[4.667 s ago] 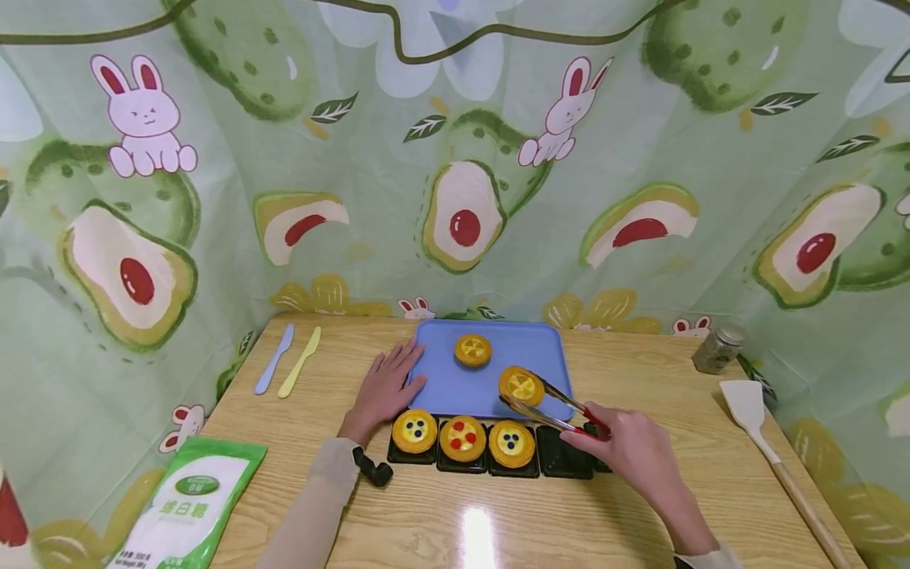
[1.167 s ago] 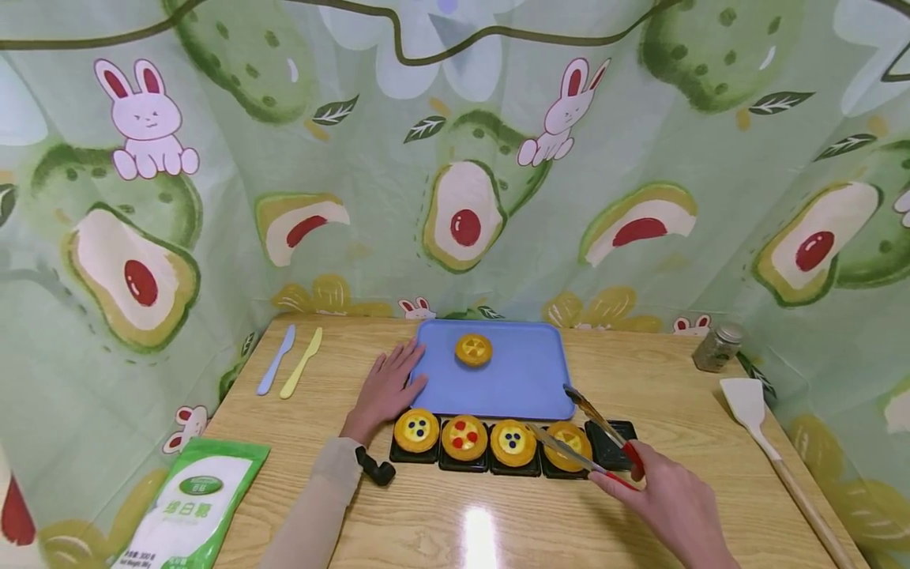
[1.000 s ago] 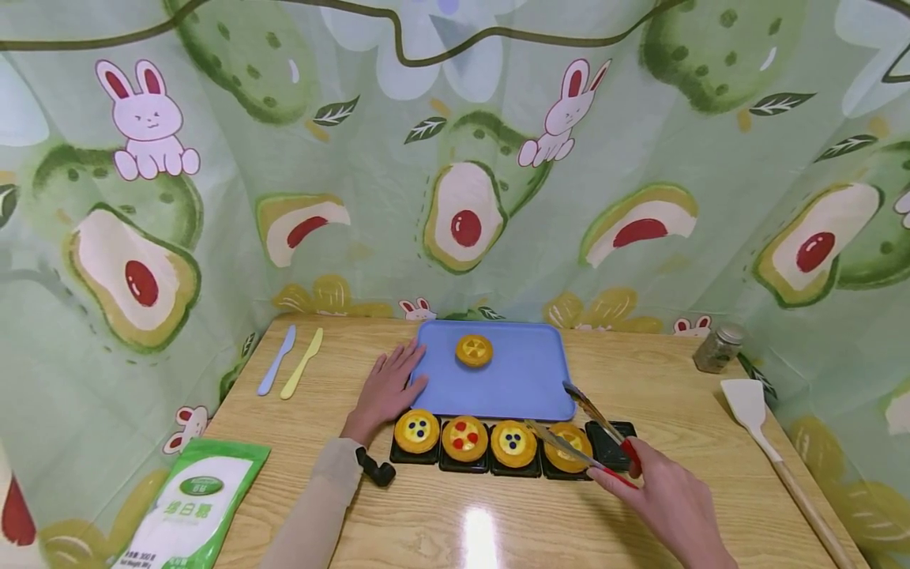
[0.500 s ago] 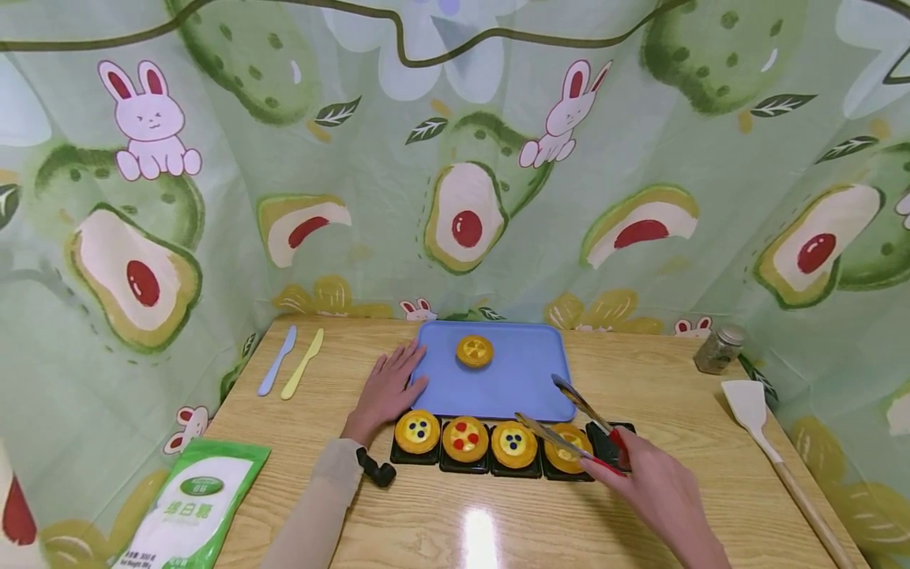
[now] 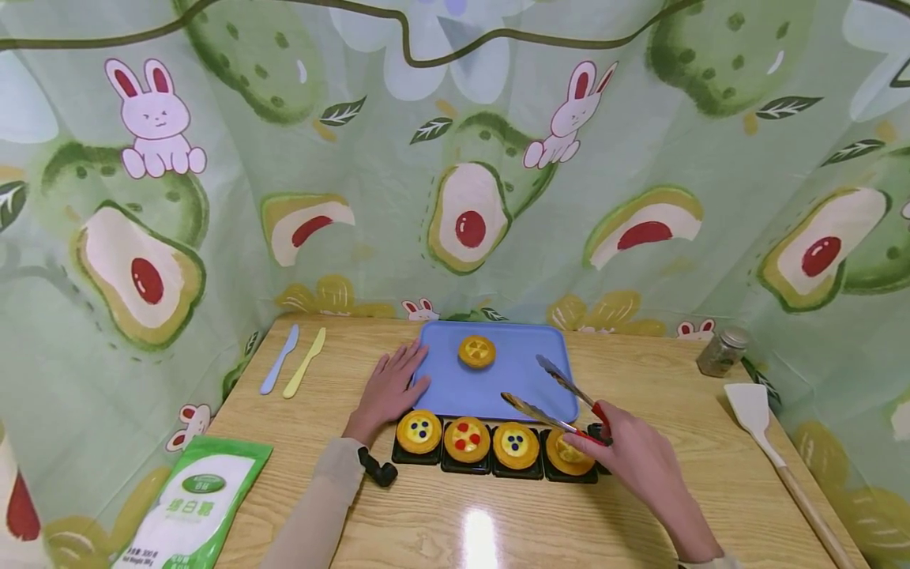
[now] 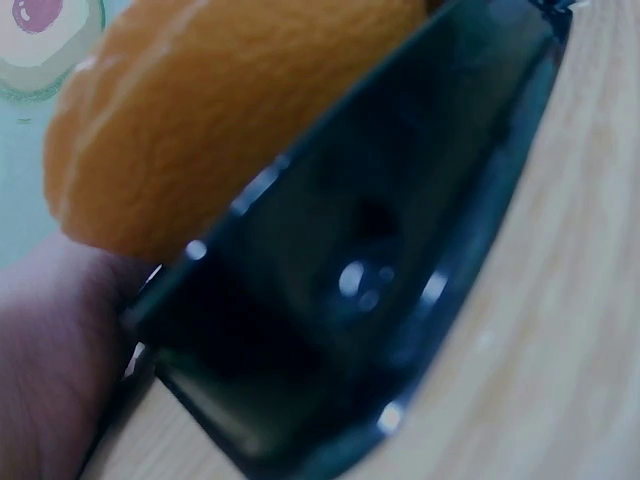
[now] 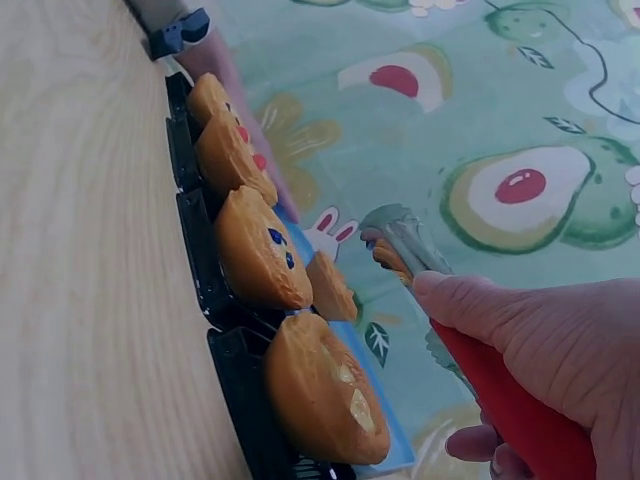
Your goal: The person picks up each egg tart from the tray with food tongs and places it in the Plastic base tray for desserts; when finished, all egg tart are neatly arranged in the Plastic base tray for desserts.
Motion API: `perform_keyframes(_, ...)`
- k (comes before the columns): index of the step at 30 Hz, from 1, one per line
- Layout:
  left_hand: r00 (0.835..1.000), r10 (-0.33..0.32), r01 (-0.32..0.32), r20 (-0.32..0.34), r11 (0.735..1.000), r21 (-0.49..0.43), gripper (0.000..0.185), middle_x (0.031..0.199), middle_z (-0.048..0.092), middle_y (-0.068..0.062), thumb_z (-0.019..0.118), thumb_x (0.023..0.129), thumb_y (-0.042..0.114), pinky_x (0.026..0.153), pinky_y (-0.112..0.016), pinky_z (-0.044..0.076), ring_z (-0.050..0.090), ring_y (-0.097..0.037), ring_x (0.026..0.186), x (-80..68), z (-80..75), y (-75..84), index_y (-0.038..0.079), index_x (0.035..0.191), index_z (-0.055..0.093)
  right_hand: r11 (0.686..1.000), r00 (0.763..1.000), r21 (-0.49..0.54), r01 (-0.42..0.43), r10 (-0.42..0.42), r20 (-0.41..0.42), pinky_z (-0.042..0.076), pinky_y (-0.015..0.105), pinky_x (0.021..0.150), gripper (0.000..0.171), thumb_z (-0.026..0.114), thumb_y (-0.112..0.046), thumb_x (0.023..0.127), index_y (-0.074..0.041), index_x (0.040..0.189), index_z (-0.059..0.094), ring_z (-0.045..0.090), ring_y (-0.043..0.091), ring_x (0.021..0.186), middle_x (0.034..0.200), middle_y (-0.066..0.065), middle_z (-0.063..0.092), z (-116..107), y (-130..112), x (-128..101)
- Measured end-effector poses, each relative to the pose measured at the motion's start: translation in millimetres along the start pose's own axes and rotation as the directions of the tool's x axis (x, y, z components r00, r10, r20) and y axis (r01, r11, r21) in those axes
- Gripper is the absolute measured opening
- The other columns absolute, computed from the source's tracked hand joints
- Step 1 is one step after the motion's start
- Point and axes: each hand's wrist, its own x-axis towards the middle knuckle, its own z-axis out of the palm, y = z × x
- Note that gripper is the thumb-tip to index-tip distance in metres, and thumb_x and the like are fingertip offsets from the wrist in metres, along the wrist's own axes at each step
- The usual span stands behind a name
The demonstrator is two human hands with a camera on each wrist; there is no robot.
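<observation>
My left hand (image 5: 389,386) lies flat on the wooden table, fingers touching the left edge of the blue tray (image 5: 526,395). One yellow tart (image 5: 476,351) sits on the tray. My right hand (image 5: 617,444) grips red-handled metal tongs (image 5: 547,395), whose arms are spread and empty over the tray's right part. In front of the tray, several tarts sit in black holders (image 5: 441,458); the rightmost tart (image 5: 566,452) is just left of my right hand. In the right wrist view, the right hand (image 7: 540,330) holds the tongs (image 7: 395,235) above that tart (image 7: 320,395). The left wrist view shows a tart (image 6: 220,110) and holder (image 6: 380,250) up close.
A blue knife (image 5: 277,370) and a yellow knife (image 5: 304,362) lie at the back left. A green-and-white bag (image 5: 192,506) sits at the front left. At the right are a spice jar (image 5: 720,352) and a wooden-handled spatula (image 5: 768,442). Patterned curtains enclose the table.
The tongs carried a tart from the tray to the fourth black holder and let it go. They have since swung back over the tray, empty. My left hand has stayed put.
</observation>
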Motion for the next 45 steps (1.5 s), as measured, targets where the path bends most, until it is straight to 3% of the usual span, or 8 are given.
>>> perform_keyframes(12, 1.000, 0.007, -0.007, -0.011, 1.000, -0.004, 0.066, 0.174, 0.023, -0.004, 0.045, 0.109, 0.049, 0.127, -0.059, 0.013, 0.021, -0.034, 0.159, 0.8, 0.8, -0.4, 0.019, 0.167, 0.030, 0.998, 0.997, 0.021, 0.065, -0.065, 0.039, 0.029, 0.029, 0.047, 0.059, 0.074, -0.067, 0.087, -0.010, 0.087, 0.059, 0.041, 0.014, 0.052, 0.064, -0.003, 0.046, 6.2, -2.3, 36.4)
perform_keyframes(18, 1.000, 0.012, -0.012, -0.023, 1.000, -0.009, 0.066, 0.173, 0.025, -0.007, 0.046, 0.109, 0.046, 0.126, -0.060, 0.014, 0.023, -0.036, 0.158, 0.6, 2.8, -2.3, 0.018, 0.166, 0.032, 0.995, 0.994, 0.000, 0.095, -0.095, 0.048, 0.031, 0.030, 0.048, 0.057, 0.080, -0.061, 0.085, -0.007, 0.090, 0.061, 0.044, 0.015, 0.054, 0.064, -0.001, 0.044, 14.7, -5.4, 61.0)
perform_keyframes(25, 1.000, 0.007, -0.007, 0.005, 1.000, -0.002, 0.066, 0.175, 0.019, -0.001, 0.042, 0.110, 0.050, 0.127, -0.057, 0.011, 0.018, -0.031, 0.160, 1.0, 2.3, -2.5, 0.021, 0.168, 0.027, 0.994, 0.989, -0.002, 0.112, -0.111, 0.095, 0.031, 0.031, 0.048, 0.060, 0.078, -0.061, 0.087, -0.004, 0.085, 0.060, 0.042, 0.017, 0.052, 0.062, 0.000, 0.041, 23.3, -8.9, 87.1)
perform_keyframes(32, 1.000, 0.020, -0.020, -0.018, 1.000, 0.000, 0.066, 0.174, 0.022, -0.004, 0.044, 0.109, 0.048, 0.126, -0.060, 0.014, 0.022, -0.034, 0.159, 1.2, 4.3, -4.7, 0.018, 0.167, 0.031, 0.989, 0.978, -0.001, 0.145, -0.143, 0.150, 0.029, 0.031, 0.048, 0.057, 0.077, -0.062, 0.087, -0.010, 0.080, 0.055, 0.040, 0.015, 0.050, 0.060, -0.002, 0.039, 31.3, -12.1, 110.8)
perform_keyframes(37, 1.000, 0.008, -0.008, 0.006, 1.000, 0.004, 0.067, 0.175, 0.017, 0.000, 0.041, 0.110, 0.052, 0.127, -0.057, 0.011, 0.018, -0.031, 0.160, 1.7, 4.0, -5.6, 0.022, 0.168, 0.026, 0.983, 0.967, -0.020, 0.185, -0.178, 0.184, 0.028, 0.031, 0.048, 0.058, 0.076, -0.063, 0.088, -0.008, 0.080, 0.057, 0.039, 0.015, 0.051, 0.061, -0.003, 0.036, 38.8, -14.5, 123.5)
perform_keyframes(45, 1.000, 0.006, -0.006, 0.006, 1.000, 0.013, 0.068, 0.175, 0.017, 0.002, 0.039, 0.109, 0.056, 0.128, -0.056, 0.011, 0.017, -0.028, 0.161, 2.5, 7.1, -9.0, 0.025, 0.168, 0.025, 0.969, 0.954, -0.066, 0.238, -0.220, 0.205, 0.031, 0.031, 0.046, 0.053, 0.074, -0.063, 0.089, -0.014, 0.081, 0.056, 0.042, 0.016, 0.051, 0.062, -0.001, 0.045, 54.0, -16.7, 135.9)
